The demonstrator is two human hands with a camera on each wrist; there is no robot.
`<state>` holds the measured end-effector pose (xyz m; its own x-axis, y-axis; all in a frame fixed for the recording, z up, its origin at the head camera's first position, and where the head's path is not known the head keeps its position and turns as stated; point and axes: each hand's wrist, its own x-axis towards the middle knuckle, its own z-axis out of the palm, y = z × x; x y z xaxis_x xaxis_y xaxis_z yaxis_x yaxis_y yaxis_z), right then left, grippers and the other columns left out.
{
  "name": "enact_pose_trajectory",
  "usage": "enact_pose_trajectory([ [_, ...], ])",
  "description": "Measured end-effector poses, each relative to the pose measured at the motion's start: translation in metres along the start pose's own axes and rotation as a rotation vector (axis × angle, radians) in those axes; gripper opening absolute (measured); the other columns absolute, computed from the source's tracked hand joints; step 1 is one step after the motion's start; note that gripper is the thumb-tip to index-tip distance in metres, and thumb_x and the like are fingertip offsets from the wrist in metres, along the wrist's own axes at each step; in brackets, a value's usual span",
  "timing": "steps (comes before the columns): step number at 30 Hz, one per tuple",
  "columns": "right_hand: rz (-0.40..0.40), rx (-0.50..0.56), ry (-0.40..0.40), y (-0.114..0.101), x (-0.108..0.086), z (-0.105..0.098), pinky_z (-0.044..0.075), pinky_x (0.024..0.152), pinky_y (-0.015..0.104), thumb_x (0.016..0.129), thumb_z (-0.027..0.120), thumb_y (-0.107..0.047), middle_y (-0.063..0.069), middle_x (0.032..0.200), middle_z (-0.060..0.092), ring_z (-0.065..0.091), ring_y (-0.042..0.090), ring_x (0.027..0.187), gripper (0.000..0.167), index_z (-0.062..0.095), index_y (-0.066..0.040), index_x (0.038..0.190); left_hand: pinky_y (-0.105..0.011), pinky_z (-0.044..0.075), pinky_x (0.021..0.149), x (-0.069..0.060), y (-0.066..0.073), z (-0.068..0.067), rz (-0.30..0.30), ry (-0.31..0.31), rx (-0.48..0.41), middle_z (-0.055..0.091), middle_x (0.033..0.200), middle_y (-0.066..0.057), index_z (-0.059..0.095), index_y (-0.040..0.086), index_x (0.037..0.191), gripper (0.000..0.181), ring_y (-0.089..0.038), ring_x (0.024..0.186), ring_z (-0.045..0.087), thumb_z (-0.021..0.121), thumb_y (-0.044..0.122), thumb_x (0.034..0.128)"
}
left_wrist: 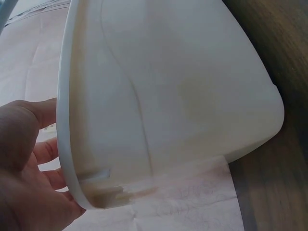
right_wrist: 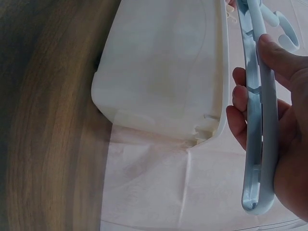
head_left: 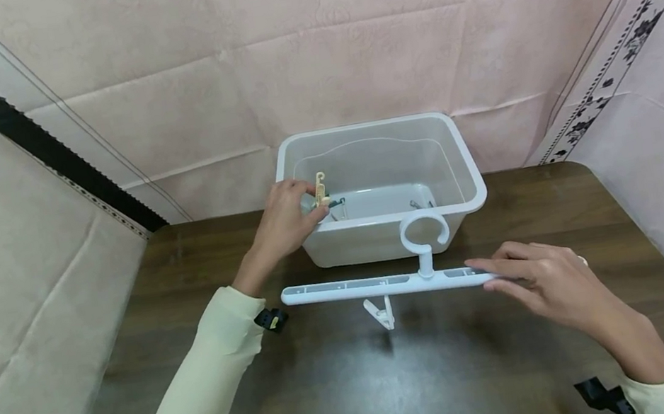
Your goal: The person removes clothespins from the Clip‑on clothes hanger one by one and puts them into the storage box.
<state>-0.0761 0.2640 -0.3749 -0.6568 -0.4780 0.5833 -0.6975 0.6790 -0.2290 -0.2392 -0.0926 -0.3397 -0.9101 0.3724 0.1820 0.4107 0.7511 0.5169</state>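
In the head view my left hand [head_left: 285,221] is at the bin's near left rim and pinches a small cream clothes peg with a hook [head_left: 321,189]. The left wrist view shows that hand [left_wrist: 24,159] behind the rim, the peg mostly hidden. My right hand [head_left: 546,282] grips one end of a pale blue plastic hanger [head_left: 357,288], thumb on one side and fingers on the other. Its round hook [head_left: 406,231] points up, in front of the bin. A white clothes peg [head_left: 382,314] hangs below the bar. The hanger [right_wrist: 262,139] is held above the table.
A whitish plastic bin [head_left: 382,241] stands at the table's far edge. A dark green peg [head_left: 338,202] and small grey pieces [head_left: 417,204] lie inside it. The brown wooden table [head_left: 359,389] is bordered by pale cloth walls [head_left: 351,75] at the back and sides.
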Motion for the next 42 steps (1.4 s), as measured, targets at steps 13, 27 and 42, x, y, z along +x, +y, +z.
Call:
enact_pose_trajectory([
  [13, 0.003, -0.007, 0.005, 0.001, -0.001, -0.001, 0.032, 0.048, 0.014, 0.101, 0.05, -0.054, -0.019, 0.091, 0.062, 0.038, -0.007, 0.06, 0.044, 0.077, -0.023, 0.116, -0.049, 0.039, 0.099, -0.007, 0.0, -0.004, 0.038, 0.003, -0.077, 0.058, 0.125, -0.016, 0.066, 0.002, 0.116, 0.03, -0.033, 0.125, 0.043, 0.073, 0.021, 0.0935],
  [27, 0.005, 0.004, -0.002, -0.002, -0.001, 0.003, 0.032, 0.05, 0.013, 0.1, 0.051, -0.054, -0.02, 0.092, 0.061, 0.039, -0.007, 0.062, 0.042, 0.077, -0.024, 0.115, -0.049, 0.042, 0.093, -0.035, 0.007, -0.016, 0.036, 0.014, -0.114, 0.054, 0.13, -0.016, 0.065, 0.004, 0.12, 0.032, -0.03, 0.117, 0.043, 0.073, 0.021, 0.0935],
  [42, -0.003, -0.012, 0.006, 0.0, 0.006, 0.001, 0.032, 0.05, 0.014, 0.101, 0.05, -0.054, -0.022, 0.091, 0.06, 0.039, -0.007, 0.062, 0.043, 0.078, -0.024, 0.115, -0.05, 0.041, 0.102, -0.078, 0.038, -0.027, 0.313, 0.184, -0.16, 0.056, 0.132, -0.014, 0.064, 0.001, 0.124, 0.037, -0.028, 0.124, 0.048, 0.075, 0.014, 0.0918],
])
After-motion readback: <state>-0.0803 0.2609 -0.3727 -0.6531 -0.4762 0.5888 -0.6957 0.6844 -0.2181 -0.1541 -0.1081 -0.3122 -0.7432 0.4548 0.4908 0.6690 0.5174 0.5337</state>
